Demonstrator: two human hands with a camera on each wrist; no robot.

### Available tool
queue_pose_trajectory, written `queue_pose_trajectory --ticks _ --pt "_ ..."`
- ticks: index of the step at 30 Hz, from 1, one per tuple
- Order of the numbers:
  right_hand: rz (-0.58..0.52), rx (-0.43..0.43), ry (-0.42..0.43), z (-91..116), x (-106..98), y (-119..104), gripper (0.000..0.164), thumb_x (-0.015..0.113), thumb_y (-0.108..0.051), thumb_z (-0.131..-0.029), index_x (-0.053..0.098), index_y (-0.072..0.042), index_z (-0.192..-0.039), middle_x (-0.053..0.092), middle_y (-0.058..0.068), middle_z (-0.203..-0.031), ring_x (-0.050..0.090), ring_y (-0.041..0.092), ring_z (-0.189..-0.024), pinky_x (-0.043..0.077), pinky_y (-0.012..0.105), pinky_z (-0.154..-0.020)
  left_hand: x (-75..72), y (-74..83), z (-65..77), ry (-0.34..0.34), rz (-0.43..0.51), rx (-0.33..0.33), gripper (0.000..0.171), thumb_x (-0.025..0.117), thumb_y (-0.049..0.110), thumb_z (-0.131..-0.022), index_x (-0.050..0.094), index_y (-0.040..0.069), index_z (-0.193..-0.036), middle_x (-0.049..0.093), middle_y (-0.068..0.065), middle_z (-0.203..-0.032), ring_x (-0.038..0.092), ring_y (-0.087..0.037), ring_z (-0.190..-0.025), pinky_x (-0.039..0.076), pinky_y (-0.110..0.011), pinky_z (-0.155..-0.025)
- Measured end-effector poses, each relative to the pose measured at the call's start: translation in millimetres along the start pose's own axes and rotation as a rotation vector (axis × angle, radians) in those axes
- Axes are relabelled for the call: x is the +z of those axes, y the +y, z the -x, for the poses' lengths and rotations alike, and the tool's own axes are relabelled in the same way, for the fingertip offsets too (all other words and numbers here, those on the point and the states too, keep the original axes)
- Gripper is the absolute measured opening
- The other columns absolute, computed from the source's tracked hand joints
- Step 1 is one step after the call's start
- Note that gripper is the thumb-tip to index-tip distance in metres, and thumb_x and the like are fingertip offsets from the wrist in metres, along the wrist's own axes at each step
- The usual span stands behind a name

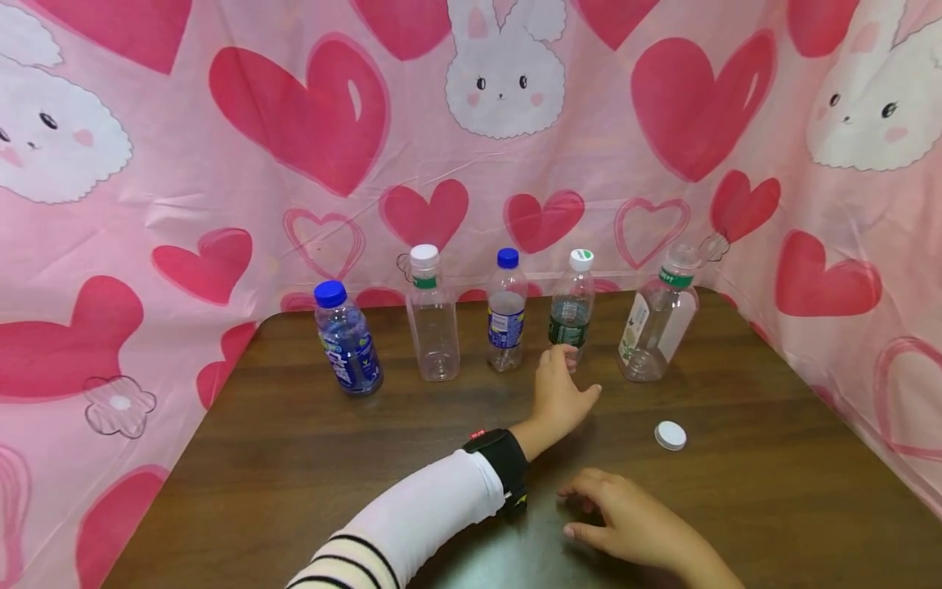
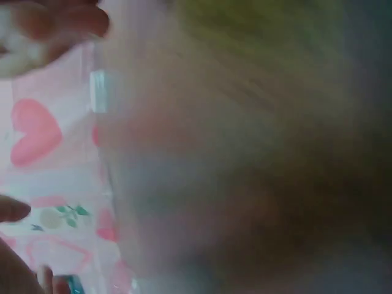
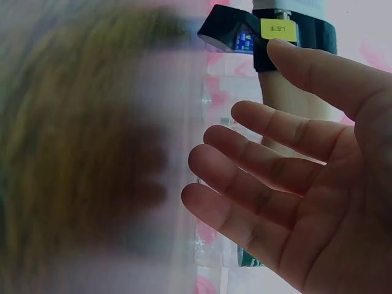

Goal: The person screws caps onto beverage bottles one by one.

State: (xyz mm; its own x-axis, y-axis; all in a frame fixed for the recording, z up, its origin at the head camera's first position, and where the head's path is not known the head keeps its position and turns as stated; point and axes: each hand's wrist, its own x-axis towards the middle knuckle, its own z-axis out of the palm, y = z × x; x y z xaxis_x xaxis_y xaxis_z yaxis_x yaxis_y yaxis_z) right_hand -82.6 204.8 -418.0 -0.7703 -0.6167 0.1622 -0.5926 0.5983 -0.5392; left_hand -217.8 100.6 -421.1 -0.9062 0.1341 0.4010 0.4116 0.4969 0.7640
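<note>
My left hand point(image 1: 559, 397) reaches forward over the table, thumb and fingers apart. Its fingertips overlap the lower part of a clear bottle point(image 1: 570, 307) with a dark green label and white cap. In the left wrist view, parts of fingers point(image 2: 55, 33) show at the left edge and much of the picture is blurred. Lower down, my right hand point(image 1: 625, 519) hovers near the front with fingers slightly bent, holding nothing. The right wrist view shows its palm point(image 3: 343, 202) and spread fingers. A loose white cap point(image 1: 670, 435) lies beyond the right hand, near an uncapped square bottle point(image 1: 658, 327).
To the left stand a blue-capped clear bottle point(image 1: 506, 307), a tall white-capped bottle point(image 1: 432, 327) and a blue-labelled bottle point(image 1: 349, 348). All are along the back of the brown table point(image 1: 294, 458). Pink heart-patterned cloth point(image 1: 412, 164) hangs behind and at both sides.
</note>
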Motion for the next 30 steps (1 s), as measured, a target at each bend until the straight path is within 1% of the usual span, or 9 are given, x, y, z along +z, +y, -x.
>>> queue_pose_trajectory --ticks 2,4,7,10,14,18,24,26,30 --pt "0.005 0.0 0.002 0.6 -0.4 0.3 0.029 0.075 -0.029 -0.086 0.067 -0.01 -0.106 0.06 -0.01 -0.094 0.052 0.001 -0.078 0.048 0.024 -0.064 1.3 7.0 -0.5 -0.061 0.003 0.056 0.053 0.086 0.017 -0.071 0.057 0.007 -0.114 0.056 -0.004 -0.099 0.056 -0.015 -0.09 0.046 -0.02 -0.078" --pt "0.009 -0.001 0.003 0.8 -0.5 0.5 0.029 0.075 -0.029 -0.086 0.067 -0.01 -0.106 0.06 -0.01 -0.094 0.052 0.001 -0.078 0.048 0.024 -0.065 3.4 15.1 -4.8 -0.122 -0.003 0.101 0.052 0.086 0.02 -0.073 0.058 0.007 -0.115 0.058 -0.004 -0.102 0.056 -0.013 -0.092 0.044 -0.018 -0.079" --pt "0.006 0.002 -0.002 1.5 -0.6 0.5 0.03 0.075 -0.03 -0.086 0.067 -0.01 -0.107 0.061 -0.009 -0.096 0.053 0.001 -0.079 0.049 0.024 -0.065 10.7 26.7 -15.7 -0.201 -0.009 0.151 0.063 0.087 0.027 -0.073 0.056 0.006 -0.124 0.059 -0.005 -0.111 0.055 -0.012 -0.102 0.043 -0.018 -0.086" --pt "0.002 0.019 -0.01 2.9 -0.9 -0.4 0.03 0.075 -0.03 -0.086 0.067 -0.01 -0.107 0.062 -0.008 -0.097 0.054 0.001 -0.079 0.05 0.025 -0.066 20.9 36.7 -28.7 -0.251 0.015 0.16 0.081 0.088 0.032 -0.07 0.048 0.006 -0.136 0.057 -0.008 -0.126 0.051 -0.014 -0.116 0.043 -0.022 -0.095" --pt "-0.005 0.053 -0.031 4.2 -2.6 -1.3 0.032 0.075 -0.031 -0.086 0.067 -0.009 -0.108 0.062 -0.009 -0.097 0.054 0.001 -0.08 0.05 0.025 -0.067 34.2 45.8 -45.9 -0.276 0.032 0.129 0.102 0.089 0.038 -0.068 0.033 0.01 -0.148 0.047 -0.008 -0.141 0.044 -0.017 -0.129 0.041 -0.03 -0.103" --pt "-0.028 0.075 -0.065 3.1 -4.5 -1.2 0.035 0.074 -0.034 -0.086 0.067 -0.008 -0.109 0.063 -0.008 -0.099 0.055 0.0 -0.08 0.051 0.025 -0.067 40.0 48.8 -59.6 -0.304 0.042 0.08 0.112 0.089 0.039 -0.068 0.021 0.012 -0.153 0.037 -0.008 -0.149 0.037 -0.019 -0.136 0.038 -0.035 -0.107" --pt "-0.04 0.077 -0.086 4.1 -6.6 0.1 0.034 0.075 -0.032 -0.085 0.067 -0.009 -0.109 0.063 -0.009 -0.098 0.055 0.0 -0.08 0.051 0.025 -0.067 46.3 48.7 -72.1 -0.315 0.016 0.044 0.113 0.089 0.037 -0.069 0.018 0.01 -0.154 0.032 -0.009 -0.153 0.031 -0.022 -0.14 0.032 -0.036 -0.111" --pt "-0.032 0.057 -0.068 6.4 -6.0 0.4 0.033 0.076 -0.031 -0.085 0.067 -0.01 -0.109 0.062 -0.01 -0.097 0.054 0.0 -0.079 0.05 0.025 -0.066 50.2 48.2 -74.7 -0.323 0.006 0.032 0.113 0.088 0.038 -0.07 0.018 0.01 -0.154 0.032 -0.008 -0.154 0.031 -0.021 -0.14 0.033 -0.035 -0.111" --pt "-0.066 0.078 -0.081 13.6 -4.8 1.5 0.035 0.073 -0.036 -0.087 0.067 -0.011 -0.111 0.06 -0.013 -0.097 0.053 0.0 -0.081 0.05 0.025 -0.066 57.1 47.3 -78.0 -0.336 0.012 -0.008 0.112 0.087 0.039 -0.07 0.018 0.012 -0.154 0.032 -0.006 -0.154 0.032 -0.021 -0.14 0.036 -0.035 -0.109"
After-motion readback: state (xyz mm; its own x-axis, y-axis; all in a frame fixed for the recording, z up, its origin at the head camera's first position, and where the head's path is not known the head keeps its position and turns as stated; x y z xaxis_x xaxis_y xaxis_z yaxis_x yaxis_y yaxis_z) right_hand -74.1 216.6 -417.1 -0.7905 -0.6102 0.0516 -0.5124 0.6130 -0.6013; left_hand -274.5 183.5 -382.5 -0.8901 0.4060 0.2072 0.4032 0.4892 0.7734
